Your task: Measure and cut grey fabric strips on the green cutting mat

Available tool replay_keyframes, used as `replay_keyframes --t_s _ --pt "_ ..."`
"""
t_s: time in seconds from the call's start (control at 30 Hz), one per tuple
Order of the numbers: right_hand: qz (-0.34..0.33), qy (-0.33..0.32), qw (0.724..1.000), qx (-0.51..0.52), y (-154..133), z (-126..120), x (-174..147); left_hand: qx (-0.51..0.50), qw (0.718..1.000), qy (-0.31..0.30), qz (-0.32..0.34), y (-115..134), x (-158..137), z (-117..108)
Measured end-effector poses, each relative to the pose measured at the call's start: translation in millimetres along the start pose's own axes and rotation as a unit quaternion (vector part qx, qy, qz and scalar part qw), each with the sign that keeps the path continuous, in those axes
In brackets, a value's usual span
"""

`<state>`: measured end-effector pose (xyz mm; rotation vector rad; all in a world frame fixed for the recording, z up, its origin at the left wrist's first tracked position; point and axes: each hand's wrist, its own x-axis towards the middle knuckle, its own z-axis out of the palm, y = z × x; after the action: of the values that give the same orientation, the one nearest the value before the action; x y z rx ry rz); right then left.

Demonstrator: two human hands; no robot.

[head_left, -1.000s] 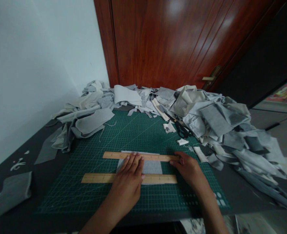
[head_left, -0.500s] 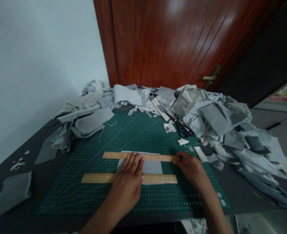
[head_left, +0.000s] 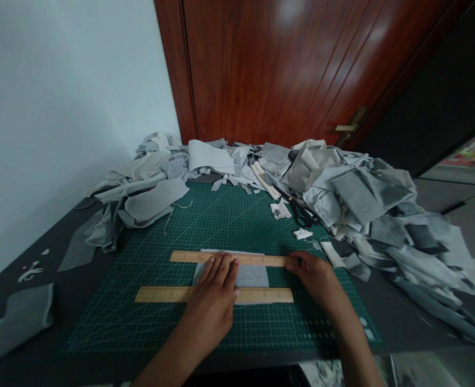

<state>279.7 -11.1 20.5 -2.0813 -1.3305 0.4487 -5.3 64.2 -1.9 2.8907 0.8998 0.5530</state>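
Two wooden rulers lie side to side across a grey piece of fabric (head_left: 252, 277) on the green cutting mat (head_left: 225, 215). My left hand (head_left: 212, 298) is spread flat, its fingertips pressing the upper ruler (head_left: 271, 260) and its palm side resting over the lower ruler (head_left: 160, 294). At the upper ruler's right end, my right hand (head_left: 316, 277) is closed with thumb and fingers pinching the tip. Part of the fabric is hidden beneath the rulers and my left hand; narrow strips of it show beyond both rulers' outer edges.
Heaps of grey and white fabric scraps (head_left: 358, 196) line the back and right of the dark table. Black-handled scissors (head_left: 302, 212) lie by the right heap. More fabric (head_left: 152, 201) is piled at left, with a folded grey piece (head_left: 25, 317) near the front. A wooden door (head_left: 261, 70) stands behind.
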Motion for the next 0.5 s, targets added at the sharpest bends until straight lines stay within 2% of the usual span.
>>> replay_keyframes --t_s 0.2,0.5 --pt "-0.004 0.001 1.000 0.012 -1.6 -0.5 -1.1 -0.007 1.000 0.012 -0.017 -0.1 -1.2 5.4" --pt "-0.017 0.000 1.000 0.015 3.3 1.4 0.2 0.005 1.000 0.015 0.001 -0.7 0.8 2.8"
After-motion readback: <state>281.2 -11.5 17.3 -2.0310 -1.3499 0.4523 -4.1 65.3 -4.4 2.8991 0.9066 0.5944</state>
